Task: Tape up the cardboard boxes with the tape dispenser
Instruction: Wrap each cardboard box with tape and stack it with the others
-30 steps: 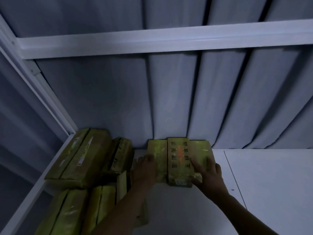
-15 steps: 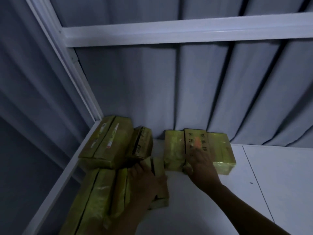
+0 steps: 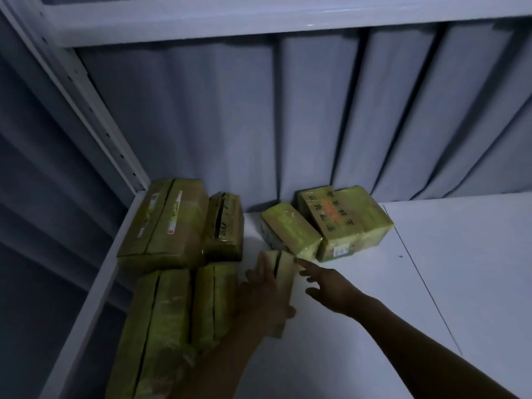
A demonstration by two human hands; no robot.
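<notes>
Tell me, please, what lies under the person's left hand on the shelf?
A small taped cardboard box sits under the left hand; only its far end shows, the rest is covered.

white shelf, grey curtain (dim)

Dim, bluish, grainy picture; soft detail throughout, straight lines bowing at the wide-angle edges.

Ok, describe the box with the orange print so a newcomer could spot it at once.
On the white shelf, look to the back by the grey curtain. The taped cardboard box is the rightmost one, apart from the left-hand stack. Only it has orange and dark printed characters on top.
</notes>
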